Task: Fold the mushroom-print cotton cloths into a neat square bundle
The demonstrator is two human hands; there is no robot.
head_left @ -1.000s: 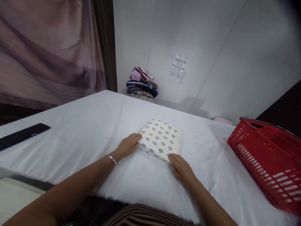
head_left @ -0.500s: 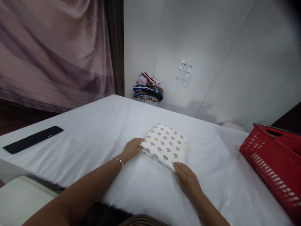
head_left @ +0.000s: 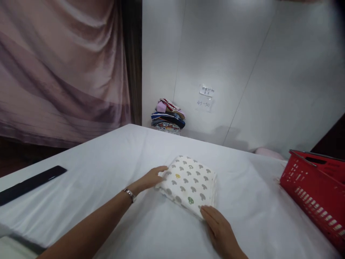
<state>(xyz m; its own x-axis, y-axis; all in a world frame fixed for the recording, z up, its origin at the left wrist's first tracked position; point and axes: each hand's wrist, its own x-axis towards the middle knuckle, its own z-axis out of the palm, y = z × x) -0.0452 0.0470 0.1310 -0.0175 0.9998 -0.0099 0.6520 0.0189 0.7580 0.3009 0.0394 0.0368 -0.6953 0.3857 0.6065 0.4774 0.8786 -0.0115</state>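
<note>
A folded white cloth (head_left: 190, 183) printed with grey mushroom shapes lies on the white-covered table (head_left: 107, 172). My left hand (head_left: 152, 178) rests against the cloth's left edge, fingers stretched and tucked at its side. My right hand (head_left: 219, 228) lies flat at the cloth's near right corner, fingers extended and touching the edge. Neither hand is lifting the cloth clear of the table. A bracelet sits on my left wrist.
A red plastic basket (head_left: 315, 190) stands at the table's right edge. A long black flat object (head_left: 29, 183) lies at the far left. A stack of folded clothes (head_left: 168, 117) sits by the wall behind the table. Paper notes (head_left: 206, 95) are stuck on the wall.
The view has tilted up and shifted. Both hands stay at the cloth's edges; my left hand's fingers have slid a little further along its side, and the cloth looks slightly raised there.
</note>
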